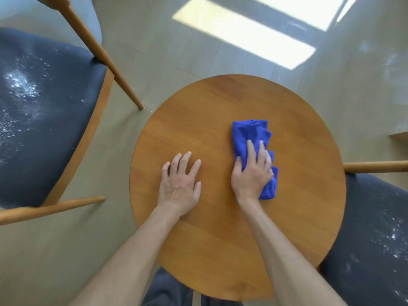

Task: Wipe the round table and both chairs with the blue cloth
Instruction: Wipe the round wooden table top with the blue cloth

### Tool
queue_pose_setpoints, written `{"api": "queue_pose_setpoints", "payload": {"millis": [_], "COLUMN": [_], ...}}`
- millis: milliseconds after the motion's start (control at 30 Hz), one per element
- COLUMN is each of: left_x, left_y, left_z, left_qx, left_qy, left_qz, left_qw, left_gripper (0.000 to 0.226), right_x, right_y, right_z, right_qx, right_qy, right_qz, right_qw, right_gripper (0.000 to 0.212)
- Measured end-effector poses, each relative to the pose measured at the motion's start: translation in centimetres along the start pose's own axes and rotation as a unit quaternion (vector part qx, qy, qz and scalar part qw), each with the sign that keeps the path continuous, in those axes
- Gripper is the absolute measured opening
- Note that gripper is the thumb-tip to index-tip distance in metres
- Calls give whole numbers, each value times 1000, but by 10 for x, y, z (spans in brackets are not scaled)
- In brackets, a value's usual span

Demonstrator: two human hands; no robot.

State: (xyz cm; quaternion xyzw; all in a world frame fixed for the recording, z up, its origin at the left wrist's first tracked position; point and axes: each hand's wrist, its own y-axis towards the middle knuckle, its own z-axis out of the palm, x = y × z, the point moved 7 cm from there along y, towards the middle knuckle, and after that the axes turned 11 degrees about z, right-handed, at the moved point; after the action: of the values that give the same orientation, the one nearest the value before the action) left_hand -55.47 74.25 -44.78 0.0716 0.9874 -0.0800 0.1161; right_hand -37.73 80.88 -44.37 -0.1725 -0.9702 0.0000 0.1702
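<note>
Right hand (251, 173) pressed flat on cloth (251, 134), right of desk (198, 120) centre; left hand (180, 186) spread flat, bare wood. Dusty chairs (44, 120) flank desk edges.

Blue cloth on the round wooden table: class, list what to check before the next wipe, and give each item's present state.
1. Crumpled blue cloth lies on the round wooden table: ok.
2. Right hand presses on the cloth: ok.
3. Left hand rests flat on the tabletop, apart from the cloth: ok.
4. Tabletop free of visible powder: ok.
5. Dark padded seat of the left wooden chair clean: not ok, white specks.
6. Dark seat of the right chair clean: not ok, white specks.
</note>
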Motion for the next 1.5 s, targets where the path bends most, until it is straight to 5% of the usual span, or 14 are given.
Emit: {"api": "queue_pose_setpoints", "payload": {"millis": [200, 400, 633, 767, 867, 1033, 1200, 1300, 1433, 1500], "left_x": [48, 44, -1, -59, -98, -105, -109, -106, -117, -123], "left_y": [-26, -42, -38, -35, -41, -54, -64, -80, -86, -77], "left_z": [-18, -9, -9, -12, -2, 9, -2, -4, -8, -14], "left_qx": [-70, -11, 24, -7, 43, 99, 65, 44, 46, 19], "left_qy": [-24, -19, -6, -36, -64, -99, 11, 41, 74, 64], "left_qz": [-78, -45, -3, 116, 189, 105, 104, 96, 48, 28], "left_qw": [994, 999, 1000, 993, 979, 985, 992, 994, 995, 997], "left_gripper": [35, 41, 64, 78, 79, 77, 66, 48, 29, 41], "right_x": [50, 6, -87, -94, -103, -140, -145, -149, -129, -116], "right_y": [-127, -122, -93, -115, -117, -102, -120, -119, -116, -104], "right_z": [22, 9, -29, -32, -45, -75, -70, -70, -59, -54], "right_qx": [81, 89, 54, 127, 163, 126, 103, 90, 116, 144], "right_qy": [16, 1, -6, -16, -15, 38, -59, -82, 6, 59], "right_qz": [-218, -336, -188, -318, -367, -179, -233, -174, -213, -251], "right_qw": [973, 938, 981, 940, 916, 975, 965, 977, 970, 955], "right_gripper": [53, 47, 49, 55, 59, 62, 69, 77, 73, 74]}}
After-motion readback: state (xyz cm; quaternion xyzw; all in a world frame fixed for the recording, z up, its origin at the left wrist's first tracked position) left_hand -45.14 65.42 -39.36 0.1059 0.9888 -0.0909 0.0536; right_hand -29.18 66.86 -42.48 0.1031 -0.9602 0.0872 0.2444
